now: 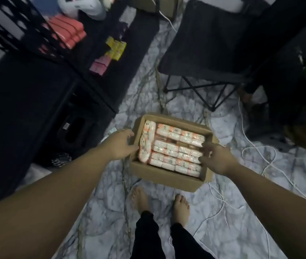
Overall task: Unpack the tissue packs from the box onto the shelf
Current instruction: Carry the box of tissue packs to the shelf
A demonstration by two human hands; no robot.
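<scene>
Black shelf (96,53) far left; left hand (119,144), grip spread, touches the left wall of the cardboard box (165,177) on the floor, tissue packs (174,150) filling it; right hand (216,157), fingers loosely spread, reaches over the packs' right edge.

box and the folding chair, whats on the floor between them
In the head view, only marbled floor with thin cables lies between the box and the folding chair.
</scene>
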